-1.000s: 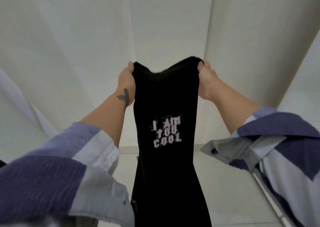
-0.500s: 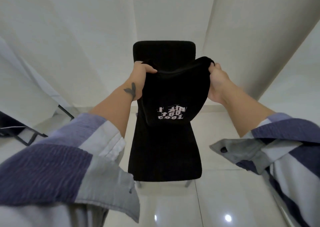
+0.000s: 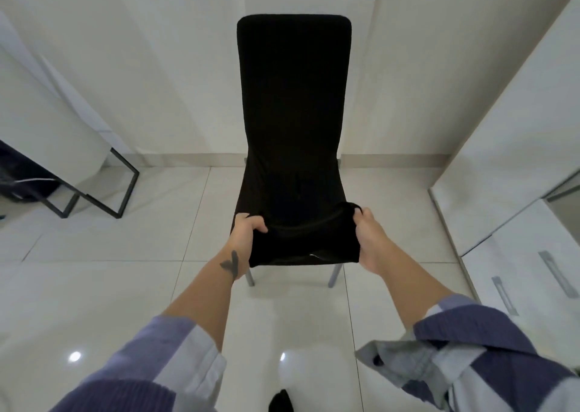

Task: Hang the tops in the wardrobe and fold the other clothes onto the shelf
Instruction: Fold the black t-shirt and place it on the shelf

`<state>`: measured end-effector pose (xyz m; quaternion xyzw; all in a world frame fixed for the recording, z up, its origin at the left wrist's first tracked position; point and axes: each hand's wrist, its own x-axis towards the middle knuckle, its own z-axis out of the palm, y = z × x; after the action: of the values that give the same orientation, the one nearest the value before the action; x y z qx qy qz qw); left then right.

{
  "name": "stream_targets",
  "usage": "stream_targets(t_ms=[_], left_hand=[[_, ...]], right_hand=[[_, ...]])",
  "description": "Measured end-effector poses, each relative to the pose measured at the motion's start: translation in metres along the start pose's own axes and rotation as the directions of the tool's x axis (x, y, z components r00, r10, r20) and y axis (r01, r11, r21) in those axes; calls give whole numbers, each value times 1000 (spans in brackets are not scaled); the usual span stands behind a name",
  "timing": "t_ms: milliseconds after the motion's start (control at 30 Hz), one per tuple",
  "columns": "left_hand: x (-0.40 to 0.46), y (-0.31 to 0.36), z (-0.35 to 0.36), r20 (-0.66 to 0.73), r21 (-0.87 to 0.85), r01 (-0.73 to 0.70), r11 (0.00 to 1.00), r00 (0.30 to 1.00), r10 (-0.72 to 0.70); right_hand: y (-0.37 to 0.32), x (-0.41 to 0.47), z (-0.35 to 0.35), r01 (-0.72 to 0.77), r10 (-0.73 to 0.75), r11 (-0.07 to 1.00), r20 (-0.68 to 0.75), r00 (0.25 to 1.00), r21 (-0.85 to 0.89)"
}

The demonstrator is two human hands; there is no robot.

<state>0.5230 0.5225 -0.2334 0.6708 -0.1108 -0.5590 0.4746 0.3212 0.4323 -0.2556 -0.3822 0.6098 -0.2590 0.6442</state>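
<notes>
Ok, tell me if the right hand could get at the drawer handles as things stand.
Probably not yet: the right hand grips the black garment, as does the left hand. The path to the drawer handles looks unobstructed.

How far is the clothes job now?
Nothing looks put away yet. In hand: left hand and right hand grip the black garment on the chair seat. Left: finishing the fold and shelving it; no shelf shows.

A single head-mounted wide-angle camera looks forward and steeply down from standing height. It faces a black chair (image 3: 293, 123) set against the white wall (image 3: 141, 50), with the tiled floor (image 3: 94, 286) below. Both forearms enter from the bottom edge at close range. Wide-angle distortion bends vertical edges outward.
</notes>
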Motion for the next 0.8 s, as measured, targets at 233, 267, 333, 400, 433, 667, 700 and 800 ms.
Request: stream_targets(t_ms=[233, 267, 333, 400, 433, 667, 700, 800], left_hand=[[-16, -53, -2, -29, 119, 2, 993, 1000, 1], [-16, -57, -1, -19, 124, -4, 992, 1000, 7], [-12, -56, 1, -4, 127, -17, 992, 1000, 17], [0, -49, 2, 5, 109, -33, 994, 999, 33], [9, -45, 3, 10, 101, -39, 994, 999, 38], [111, -10, 10, -16, 20, -26, 999, 1000, 27], [130, -4, 11, -31, 37, -28, 999, 999, 29], [188, 13, 16, -64, 70, -35, 997, 997, 39]], right_hand=[[57, -25, -20, -44, 44, 999, -8, 999, 32], [58, -25, -21, -44, 45, 998, -13, 999, 36], [58, -19, -22, -33, 34, 999, -41, 999, 27], [55, -4, -21, -13, 13, 1000, -71, 997, 4], [51, 3, -20, -5, 5, 1000, -77, 997, 5], [18, 89, 11, -51, 48, 998, -66, 997, -32], [13, 108, 17, -48, 46, 998, -70, 996, -36], [-4, 167, 33, -24, 20, 998, -71, 997, -55]])
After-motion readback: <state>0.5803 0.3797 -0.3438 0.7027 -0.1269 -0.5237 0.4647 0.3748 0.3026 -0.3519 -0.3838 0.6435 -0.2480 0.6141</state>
